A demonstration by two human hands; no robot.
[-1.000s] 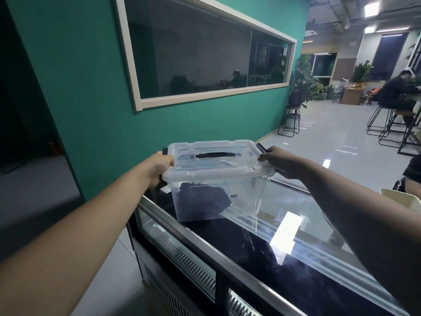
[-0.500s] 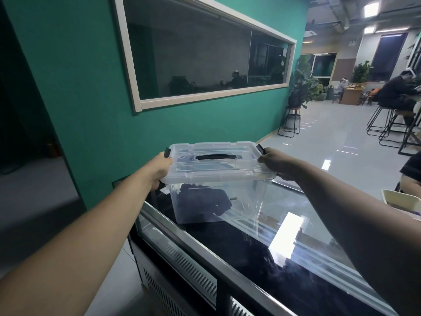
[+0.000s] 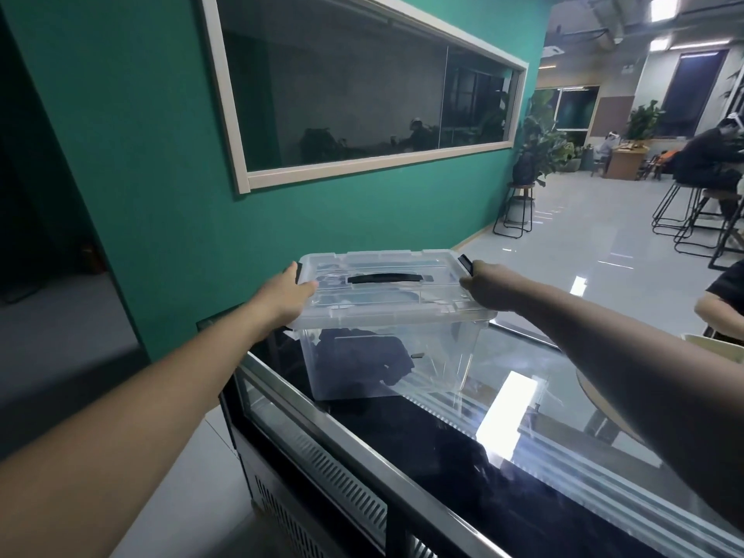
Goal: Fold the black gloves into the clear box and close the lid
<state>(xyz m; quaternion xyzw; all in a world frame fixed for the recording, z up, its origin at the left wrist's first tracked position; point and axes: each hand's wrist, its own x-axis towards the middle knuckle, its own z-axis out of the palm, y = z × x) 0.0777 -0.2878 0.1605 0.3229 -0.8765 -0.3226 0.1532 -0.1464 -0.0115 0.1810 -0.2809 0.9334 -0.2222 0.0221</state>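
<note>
The clear box (image 3: 443, 356) stands on the dark glass top of a display cabinet (image 3: 402, 445). Its clear lid (image 3: 386, 294) with a black handle (image 3: 385, 278) lies flat on top. The black gloves (image 3: 362, 362) lie bunched inside, at the left of the box floor. My left hand (image 3: 284, 296) presses against the lid's left end, over the black latch there. At the lid's right end my right hand (image 3: 489, 285) grips beside the raised black latch (image 3: 466, 261).
A teal wall with a long window stands right behind the cabinet. To the right, a grey floor opens out with a plant on a stool (image 3: 519, 203), black stools (image 3: 684, 219) and seated people. Another person's arm (image 3: 720, 312) shows at the right edge.
The lid has settled flatter on the box. My left hand has moved up onto the lid's left end; my right hand stays at the right latch.
</note>
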